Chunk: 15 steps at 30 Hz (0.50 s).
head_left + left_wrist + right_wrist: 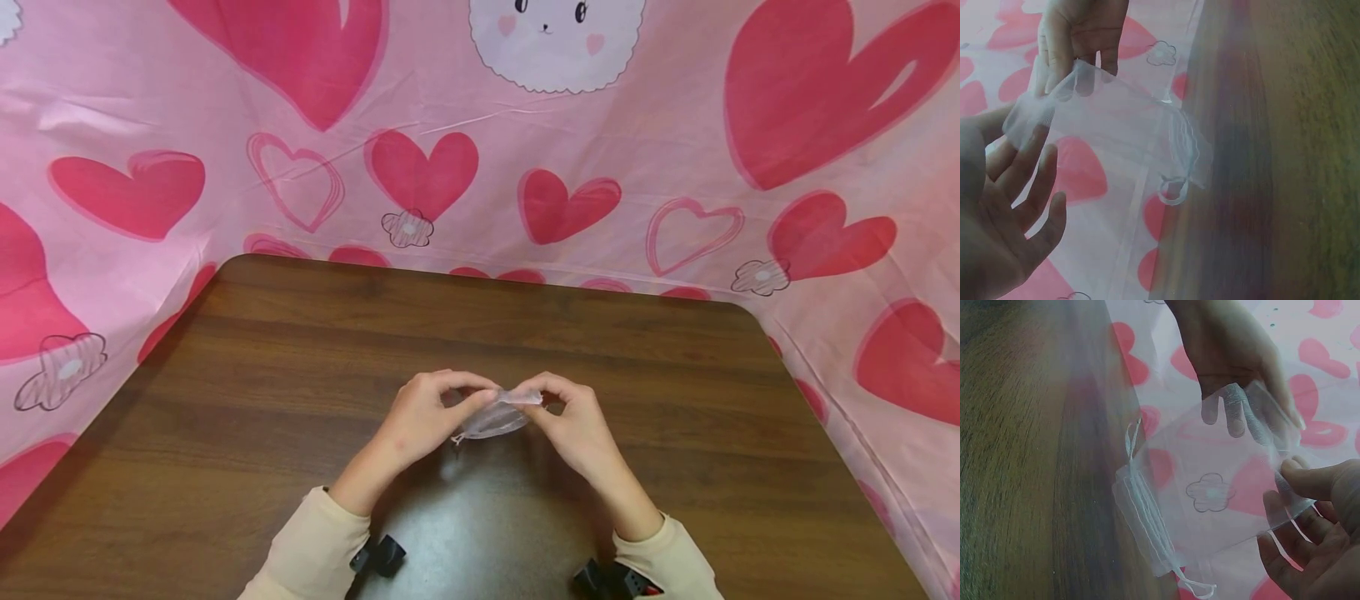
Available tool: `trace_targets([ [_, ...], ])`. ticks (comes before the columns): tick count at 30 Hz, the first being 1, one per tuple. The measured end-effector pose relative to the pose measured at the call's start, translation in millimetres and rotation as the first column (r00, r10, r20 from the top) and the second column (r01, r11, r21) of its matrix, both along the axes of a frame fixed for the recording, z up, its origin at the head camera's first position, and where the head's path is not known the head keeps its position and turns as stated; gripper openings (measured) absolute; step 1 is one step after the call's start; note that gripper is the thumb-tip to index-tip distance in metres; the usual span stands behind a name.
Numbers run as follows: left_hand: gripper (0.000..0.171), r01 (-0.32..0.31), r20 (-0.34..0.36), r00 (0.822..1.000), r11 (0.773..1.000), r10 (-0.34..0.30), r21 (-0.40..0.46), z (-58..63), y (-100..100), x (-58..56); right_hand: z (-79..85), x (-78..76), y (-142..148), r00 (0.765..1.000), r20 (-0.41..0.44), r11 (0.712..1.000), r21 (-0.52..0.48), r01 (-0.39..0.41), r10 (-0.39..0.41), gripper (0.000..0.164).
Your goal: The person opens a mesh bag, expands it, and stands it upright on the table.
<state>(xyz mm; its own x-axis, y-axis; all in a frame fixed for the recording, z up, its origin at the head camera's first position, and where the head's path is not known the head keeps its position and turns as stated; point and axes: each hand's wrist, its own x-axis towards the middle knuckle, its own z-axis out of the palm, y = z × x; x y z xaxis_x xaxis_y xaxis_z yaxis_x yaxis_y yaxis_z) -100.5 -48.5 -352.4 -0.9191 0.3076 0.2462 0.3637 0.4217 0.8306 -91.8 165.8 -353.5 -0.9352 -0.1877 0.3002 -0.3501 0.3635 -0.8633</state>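
Between the two hands hangs a sheer white organza drawstring pouch (1210, 481), its gathered ribbon end (1147, 512) downward and small ribbon loops at both sides. My left hand (432, 414) pinches one corner of the closed end between thumb and fingers. At the other corner, my right hand (576, 421) pinches the same fabric, which folds over near the fingertips. Through the thin mesh, the left wrist view shows some fingers of the right hand (1085, 37) behind the pouch (1122, 119). The pouch is held up over the table and looks flat.
The brown wooden table (300, 333) spreads out below the hands. A pink cloth with red hearts (570, 204) hangs along its back and sides. Black wrist cameras (388, 556) sit at the beige sleeves (311, 546).
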Motion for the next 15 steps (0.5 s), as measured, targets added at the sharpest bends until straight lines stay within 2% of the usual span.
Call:
trace_targets([
  [6, 0.014, 0.051, 0.000, 0.999, 0.998, -0.051, -0.046, -0.4, -0.3, -0.7, -1.6, 0.3, -0.5, 1.000, 0.000, 0.999, 0.025, -0.026, 0.026, 0.021],
  [15, 0.010, 0.053, 0.002, 0.999, 0.997, -0.053, -0.057, -1.8, -0.7, -0.7, -1.3, 1.8, -2.8, 0.999, -0.031, 0.999, 0.050, -0.015, 0.017, 0.024],
])
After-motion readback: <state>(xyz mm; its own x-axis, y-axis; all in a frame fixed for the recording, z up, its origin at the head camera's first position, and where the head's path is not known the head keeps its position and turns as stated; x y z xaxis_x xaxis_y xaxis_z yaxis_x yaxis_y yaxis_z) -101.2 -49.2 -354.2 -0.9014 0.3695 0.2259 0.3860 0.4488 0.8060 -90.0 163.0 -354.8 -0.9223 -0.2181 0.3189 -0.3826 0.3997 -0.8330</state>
